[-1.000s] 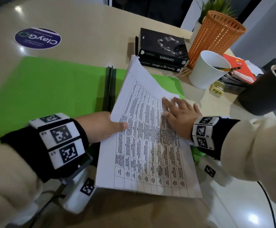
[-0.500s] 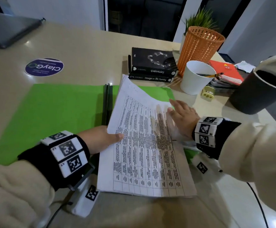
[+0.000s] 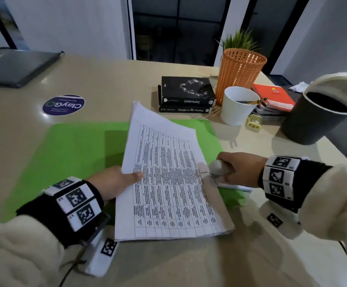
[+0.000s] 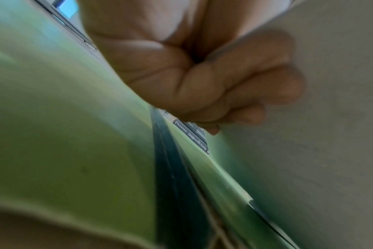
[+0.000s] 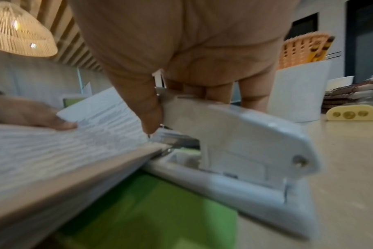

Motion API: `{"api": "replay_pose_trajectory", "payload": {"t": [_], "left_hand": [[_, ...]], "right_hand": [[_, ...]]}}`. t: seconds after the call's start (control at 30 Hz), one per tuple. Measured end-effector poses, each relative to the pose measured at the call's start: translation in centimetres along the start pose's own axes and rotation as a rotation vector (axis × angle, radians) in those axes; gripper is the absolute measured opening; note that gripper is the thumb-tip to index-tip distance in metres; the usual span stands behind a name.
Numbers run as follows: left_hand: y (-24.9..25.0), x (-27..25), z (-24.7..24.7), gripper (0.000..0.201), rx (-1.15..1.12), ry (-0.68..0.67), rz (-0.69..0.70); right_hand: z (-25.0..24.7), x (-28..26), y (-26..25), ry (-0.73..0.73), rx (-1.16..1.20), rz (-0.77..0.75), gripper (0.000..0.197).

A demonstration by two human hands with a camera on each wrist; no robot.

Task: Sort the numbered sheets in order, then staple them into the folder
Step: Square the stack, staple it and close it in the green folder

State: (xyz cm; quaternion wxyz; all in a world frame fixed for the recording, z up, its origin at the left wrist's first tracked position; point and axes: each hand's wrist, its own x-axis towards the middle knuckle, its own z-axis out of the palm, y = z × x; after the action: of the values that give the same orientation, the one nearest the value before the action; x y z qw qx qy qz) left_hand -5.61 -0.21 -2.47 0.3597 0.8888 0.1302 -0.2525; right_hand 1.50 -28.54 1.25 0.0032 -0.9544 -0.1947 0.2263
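A stack of printed sheets (image 3: 168, 183) with a table on top lies on the right half of an open green folder (image 3: 75, 154). My left hand (image 3: 127, 179) pinches the stack's left edge, thumb on top. Its fingers (image 4: 234, 87) curl under the paper in the left wrist view. My right hand (image 3: 224, 170) grips a white stapler (image 3: 215, 169) at the stack's right edge. The right wrist view shows the stapler (image 5: 234, 143) mouth set over the edge of the sheets (image 5: 64, 151), with the folder (image 5: 160, 210) beneath.
Behind the folder stand two black books (image 3: 186, 94), an orange basket (image 3: 238, 73), a white cup (image 3: 237, 105) with pencils and a small yellow sharpener (image 3: 254, 122). Red notebooks (image 3: 274, 100) and a dark bin (image 3: 313, 119) sit at the right. A purple sticker (image 3: 63, 105) marks the table.
My right hand left the top of the sheets, where it lay flat, and now grips the stapler at their right edge. The left hand stays on the left edge.
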Motion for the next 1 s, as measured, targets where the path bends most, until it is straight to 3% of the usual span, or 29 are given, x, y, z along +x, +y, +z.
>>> {"api": "replay_pose_trajectory", "payload": {"t": [0.23,0.33,0.47,0.5,0.53,0.6,0.7,0.83,0.93,1.0], "left_hand": [[0.0,-2.0,-1.4,0.044,-0.010,0.082,0.057],[0.1,-2.8,-2.3,0.065,-0.057,0.117,0.056],[0.3,-3.9,-3.2,0.079,-0.206,0.151,0.144],[0.2,-3.7,-3.3,0.086,-0.263,0.153,0.172],[0.3,-3.7,-3.4,0.090,-0.313,0.158,0.191],[0.9,-4.0,-3.4,0.088,-0.375,0.178,0.234],[2.1,-4.2,-2.9,0.092,-0.452,0.185,0.328],[2.4,-4.5,-2.7,0.093,-0.461,0.257,0.384],[1.7,-4.6,-3.1,0.089,-0.372,0.273,0.361],[1.8,-4.9,-3.4,0.083,-0.257,0.331,0.317]], "right_hand": [[-0.6,-1.3,1.2,0.052,0.055,0.041,0.020],[-0.6,-1.4,2.3,0.069,0.046,0.086,0.019],[-0.7,-1.9,3.2,0.070,-0.058,0.182,0.011],[-0.8,-2.0,3.1,0.107,-0.032,0.184,0.023],[-1.0,-2.3,2.8,0.162,0.047,0.159,0.038],[-1.5,-2.7,1.5,0.287,0.362,0.072,0.047],[-2.6,-3.5,-0.9,0.299,0.786,-0.004,0.058],[-2.9,-3.8,-2.0,0.366,0.708,-0.010,0.030],[-2.9,-3.5,-2.5,0.418,0.904,-0.056,0.010],[-2.9,-3.2,-2.5,0.426,1.073,-0.112,0.014]]}}
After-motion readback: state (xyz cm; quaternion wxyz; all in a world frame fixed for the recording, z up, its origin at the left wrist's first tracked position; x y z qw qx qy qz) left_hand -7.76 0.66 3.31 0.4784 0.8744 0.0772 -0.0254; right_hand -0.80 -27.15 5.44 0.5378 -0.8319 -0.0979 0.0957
